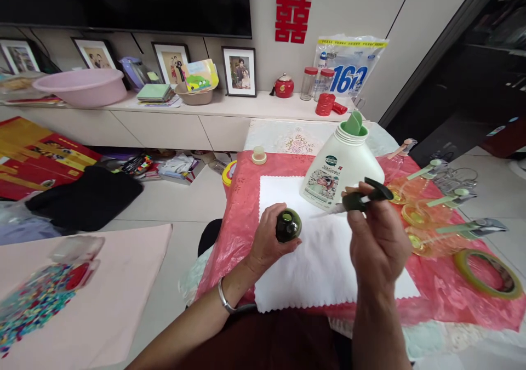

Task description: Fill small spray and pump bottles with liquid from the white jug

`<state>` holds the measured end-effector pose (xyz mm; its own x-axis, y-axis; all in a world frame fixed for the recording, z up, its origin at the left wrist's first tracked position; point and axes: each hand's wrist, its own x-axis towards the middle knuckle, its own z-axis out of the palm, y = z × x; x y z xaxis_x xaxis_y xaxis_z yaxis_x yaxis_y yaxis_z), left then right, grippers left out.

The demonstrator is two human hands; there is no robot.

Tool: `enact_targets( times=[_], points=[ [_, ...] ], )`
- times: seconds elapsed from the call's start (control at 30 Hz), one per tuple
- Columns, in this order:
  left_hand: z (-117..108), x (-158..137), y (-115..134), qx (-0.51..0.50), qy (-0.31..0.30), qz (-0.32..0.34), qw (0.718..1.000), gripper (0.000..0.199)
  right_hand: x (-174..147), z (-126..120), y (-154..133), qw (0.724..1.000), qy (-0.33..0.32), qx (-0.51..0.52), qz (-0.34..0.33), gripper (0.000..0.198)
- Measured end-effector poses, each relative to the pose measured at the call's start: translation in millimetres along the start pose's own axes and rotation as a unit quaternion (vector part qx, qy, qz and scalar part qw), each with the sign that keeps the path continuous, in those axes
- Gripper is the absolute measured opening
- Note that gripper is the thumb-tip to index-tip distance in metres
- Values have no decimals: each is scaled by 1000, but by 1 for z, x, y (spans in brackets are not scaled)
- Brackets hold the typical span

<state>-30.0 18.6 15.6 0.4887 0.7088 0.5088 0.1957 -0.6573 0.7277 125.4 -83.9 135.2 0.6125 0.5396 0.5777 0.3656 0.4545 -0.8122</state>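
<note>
My left hand (268,239) is wrapped round a small dark green bottle (288,226), held over the white cloth (304,282). Raised to its right, my right hand (376,238) grips a dark pump top (364,195) whose thin tube points left toward the bottle, apart from it. Just behind stands a large white detergent jug (347,164), its mouth uncapped with a green spout inside. A pale cap (258,155) lies on the red plastic sheet (238,211) at the table's back left.
Several amber pump bottles (415,215) and a roll of tape (487,273) lie at the right. On the cabinet behind are a pink basin (80,86), picture frames, a red pot (284,86) and glass jars. Colourful small pieces (36,299) cover part of a pink surface at left.
</note>
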Motion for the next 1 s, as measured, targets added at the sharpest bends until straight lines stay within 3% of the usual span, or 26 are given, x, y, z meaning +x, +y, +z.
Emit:
enact_targets(
  times=[0.07,0.13,0.27,0.47,0.6,0.7,0.87,0.93,1.0],
  points=[
    [1,-2,-1,-3,3,1,1000,80,6,-21,4,997,-1,-63,36,41],
    [3,-3,-1,-8,6,-1,1000,80,8,-42,16,983,-48,-154,82,48],
    [1,-2,3,-26,11,-7,1000,79,0,-69,53,920,-186,-318,135,57],
    [-5,25,0,-24,15,-15,999,83,-26,-65,91,868,-290,-363,175,50],
    [-3,49,-14,-14,16,-11,1000,80,-30,-65,94,860,-305,-362,191,51],
    [2,58,-23,-13,11,-2,1000,80,-20,-79,88,868,-261,-366,210,62],
    [8,54,-33,-33,14,-10,999,83,19,-112,70,884,-70,-407,220,74],
    [11,50,-36,-48,23,-10,999,85,34,-116,66,892,-11,-397,215,77],
    [14,47,-40,-63,38,-12,997,88,48,-113,68,910,6,-354,215,82]
  ],
)
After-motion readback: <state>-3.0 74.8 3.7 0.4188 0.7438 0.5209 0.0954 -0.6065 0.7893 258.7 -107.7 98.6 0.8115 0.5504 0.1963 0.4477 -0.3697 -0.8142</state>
